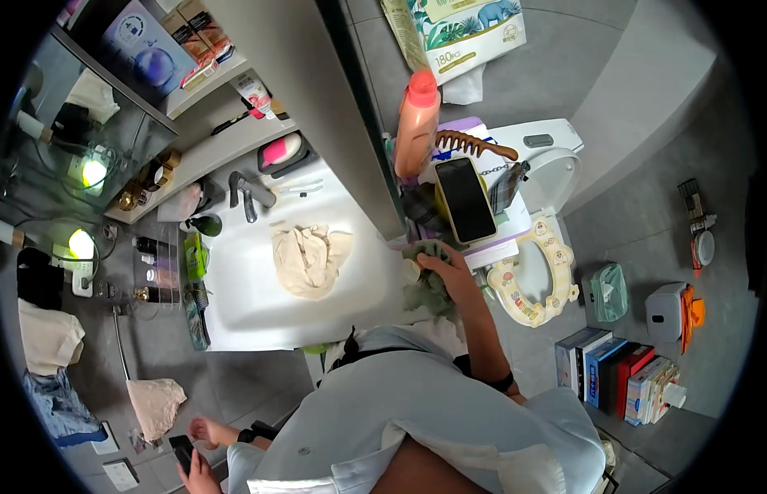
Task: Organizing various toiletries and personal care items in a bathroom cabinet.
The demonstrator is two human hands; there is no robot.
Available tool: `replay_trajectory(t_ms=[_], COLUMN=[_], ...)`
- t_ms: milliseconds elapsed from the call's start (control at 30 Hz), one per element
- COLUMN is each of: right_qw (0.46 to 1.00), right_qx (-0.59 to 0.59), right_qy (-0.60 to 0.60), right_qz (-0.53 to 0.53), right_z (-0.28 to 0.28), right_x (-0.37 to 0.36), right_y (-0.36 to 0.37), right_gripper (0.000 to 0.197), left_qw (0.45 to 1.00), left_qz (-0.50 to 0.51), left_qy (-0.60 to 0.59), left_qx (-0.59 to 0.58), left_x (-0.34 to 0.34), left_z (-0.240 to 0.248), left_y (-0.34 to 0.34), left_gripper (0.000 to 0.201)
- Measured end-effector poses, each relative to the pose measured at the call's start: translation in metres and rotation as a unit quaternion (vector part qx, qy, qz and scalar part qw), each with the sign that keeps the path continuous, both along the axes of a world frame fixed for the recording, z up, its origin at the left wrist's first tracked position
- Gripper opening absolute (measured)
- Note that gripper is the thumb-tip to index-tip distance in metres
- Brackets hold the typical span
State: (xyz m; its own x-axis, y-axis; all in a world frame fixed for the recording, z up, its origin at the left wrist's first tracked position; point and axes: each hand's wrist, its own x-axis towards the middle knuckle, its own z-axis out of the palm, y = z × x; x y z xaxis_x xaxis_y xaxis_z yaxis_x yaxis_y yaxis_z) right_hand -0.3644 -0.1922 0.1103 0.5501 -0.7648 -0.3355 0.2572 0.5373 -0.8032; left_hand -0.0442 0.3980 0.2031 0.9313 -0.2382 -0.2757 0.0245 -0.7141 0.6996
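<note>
My right hand point(439, 262) is closed on a bunched grey-green cloth point(431, 295) beside the sink's right edge; part of the cloth hangs below my fingers. My left hand point(209, 431), with a black band at the wrist, is out at the lower left. It holds nothing I can see, and its fingers look loosely apart. Just below it another hand point(201, 476), seemingly someone else's, grips a dark phone-like device point(183, 453). In the white sink point(235, 280) lies a crumpled beige cloth point(309, 259), under the dark tap point(250, 202).
Right of the sink, a black-screened phone point(466, 200), a brown comb point(476, 145) and a coral bottle point(418, 123) crowd together beside the toilet point(538, 140). A grey partition point(350, 107) rises behind the sink. Books point(618, 370) stand at right; a glowing lamp point(81, 244) is at left.
</note>
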Motion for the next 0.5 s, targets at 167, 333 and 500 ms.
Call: replay_trajectory(t_ms=[167,333,500], right_qw=[1.000,1.000,1.000], right_qx=[-0.023,-0.002,-0.013], right_qy=[0.005,0.010,0.024], right_qz=[-0.009,-0.006,0.003], right_z=[0.003,-0.005,0.001], right_x=[0.005,0.004,0.003], right_y=[-0.003,-0.008,-0.003], right_gripper=[0.025,0.026,0.026], left_qw=[0.970,0.984,0.883], left_qz=[-0.144,-0.004,-0.414], left_qy=[-0.046,0.173,-0.074], left_qx=[0.191,0.036,0.207], left_x=[-0.056,-0.049,0.003], left_z=[0.076,0.062,-0.016], left_y=[-0.092,-0.123,-0.033], left_gripper=[0.035,0.032,0.055])
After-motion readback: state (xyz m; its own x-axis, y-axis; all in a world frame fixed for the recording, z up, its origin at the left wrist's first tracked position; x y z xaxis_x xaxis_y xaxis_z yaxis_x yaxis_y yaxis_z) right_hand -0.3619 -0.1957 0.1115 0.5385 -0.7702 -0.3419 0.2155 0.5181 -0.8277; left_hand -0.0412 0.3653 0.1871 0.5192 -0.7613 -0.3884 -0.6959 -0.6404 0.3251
